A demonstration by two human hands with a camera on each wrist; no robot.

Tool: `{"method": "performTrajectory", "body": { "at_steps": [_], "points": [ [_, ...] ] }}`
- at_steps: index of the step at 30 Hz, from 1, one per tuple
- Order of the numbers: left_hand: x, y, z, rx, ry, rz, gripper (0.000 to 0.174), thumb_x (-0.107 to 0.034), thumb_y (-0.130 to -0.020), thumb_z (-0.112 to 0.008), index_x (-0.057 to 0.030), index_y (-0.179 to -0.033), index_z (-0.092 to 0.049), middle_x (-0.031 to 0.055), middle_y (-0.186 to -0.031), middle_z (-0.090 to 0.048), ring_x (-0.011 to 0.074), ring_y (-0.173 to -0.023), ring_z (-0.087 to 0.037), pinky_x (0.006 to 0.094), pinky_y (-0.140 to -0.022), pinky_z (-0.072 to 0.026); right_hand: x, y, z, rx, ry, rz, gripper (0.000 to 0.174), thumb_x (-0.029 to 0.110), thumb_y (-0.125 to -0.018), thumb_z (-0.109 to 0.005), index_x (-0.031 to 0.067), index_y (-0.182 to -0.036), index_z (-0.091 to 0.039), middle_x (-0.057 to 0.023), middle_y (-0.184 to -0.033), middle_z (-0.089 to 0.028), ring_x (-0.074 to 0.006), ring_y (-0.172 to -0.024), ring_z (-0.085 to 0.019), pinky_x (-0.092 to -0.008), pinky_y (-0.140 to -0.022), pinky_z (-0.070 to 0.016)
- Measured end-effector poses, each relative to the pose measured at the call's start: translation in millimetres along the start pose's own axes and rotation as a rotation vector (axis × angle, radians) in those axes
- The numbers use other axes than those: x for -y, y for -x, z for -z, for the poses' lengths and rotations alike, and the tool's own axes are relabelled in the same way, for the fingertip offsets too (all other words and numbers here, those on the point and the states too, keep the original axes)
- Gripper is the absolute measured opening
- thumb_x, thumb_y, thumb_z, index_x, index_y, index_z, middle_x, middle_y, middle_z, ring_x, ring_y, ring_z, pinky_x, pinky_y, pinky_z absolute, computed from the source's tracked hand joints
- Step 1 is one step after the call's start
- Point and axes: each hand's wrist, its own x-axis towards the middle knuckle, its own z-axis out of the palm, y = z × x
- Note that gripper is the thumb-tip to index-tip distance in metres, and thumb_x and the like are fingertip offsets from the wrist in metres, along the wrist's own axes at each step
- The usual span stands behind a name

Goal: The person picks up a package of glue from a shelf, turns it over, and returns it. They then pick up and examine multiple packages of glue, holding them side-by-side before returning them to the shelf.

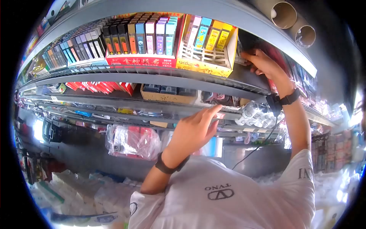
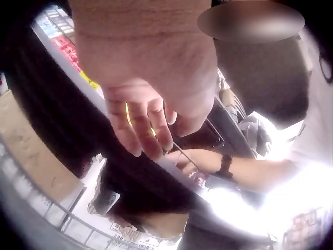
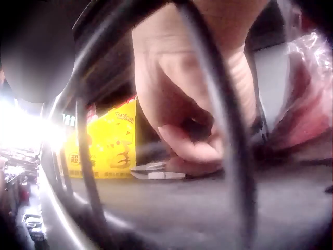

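The thin, flat pieces [image 3: 156, 171] lie on the shelf [image 3: 166, 205] under the curled fingers of my right hand [image 1: 265, 65], which pinches them just beside the yellow box [image 3: 106, 146]; their ends project from my fingers toward it. They look whitish to grey, straight-edged, partly hidden by my grip. My left hand [image 1: 195, 128], fingers relaxed and slightly apart, is well away from them.

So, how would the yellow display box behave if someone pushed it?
The yellow display box is probably light for its size, as many slots are empty. Its thin, card-like walls might flex. The upright packs inside could tip.
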Motion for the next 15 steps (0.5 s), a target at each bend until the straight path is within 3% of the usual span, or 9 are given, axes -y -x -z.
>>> {"method": "performTrajectory", "body": {
  "at_steps": [7, 10, 13, 15],
  "points": [
    [5, 10, 0, -0.022, 0.023, 0.054, 0.049, -0.006, -0.084, -0.067, -0.0084, -0.13, -0.05, 0.0044, -0.099, -0.068, 0.0173, -0.07, -0.067, 0.0309, -0.061, -0.0525, 4, 2, 2, 0.051, -0.114, -0.028, 0.041, 0.039, -0.09, -0.067, 0.0061, -0.112, -0.057, 0.0, -0.091, -0.059, -0.0067, -0.068, -0.051, -0.0197, -0.056, -0.0381],
    [7, 12, -2, -0.025, 0.017, 0.07, 0.05, -0.005, -0.083, -0.068, -0.0083, -0.13, -0.05, 0.0043, -0.098, -0.068, 0.0168, -0.069, -0.067, 0.0306, -0.061, -0.0525, -9, -7, 2, 0.041, -0.132, 0.123, 0.045, 0.043, -0.089, -0.069, 0.0, -0.099, -0.058, -0.0024, -0.078, -0.057, -0.0074, -0.06, -0.051, -0.0185, -0.049, -0.0411],
    [6, 13, -1, -0.013, 0.014, 0.095, 0.05, -0.005, -0.083, -0.068, -0.0081, -0.13, -0.05, 0.0045, -0.098, -0.068, 0.0169, -0.069, -0.067, 0.0307, -0.061, -0.0525, -9, -8, 9, 0.157, -0.19, 0.175, 0.042, 0.04, -0.088, -0.07, 0.0008, -0.098, -0.059, -0.0032, -0.083, -0.059, -0.0084, -0.068, -0.052, -0.0206, -0.055, -0.0445],
    [6, 14, -2, -0.016, 0.01, 0.105, 0.051, -0.005, -0.083, -0.068, -0.008, -0.13, -0.05, 0.0045, -0.097, -0.068, 0.0171, -0.069, -0.067, 0.0308, -0.061, -0.0526, 4, 12, 7, 0.073, -0.198, 0.121, 0.036, 0.034, -0.09, -0.069, 0.0027, -0.107, -0.06, -0.0022, -0.092, -0.059, -0.0088, -0.08, -0.054, -0.0219, -0.064, -0.0448]
  ]
}}
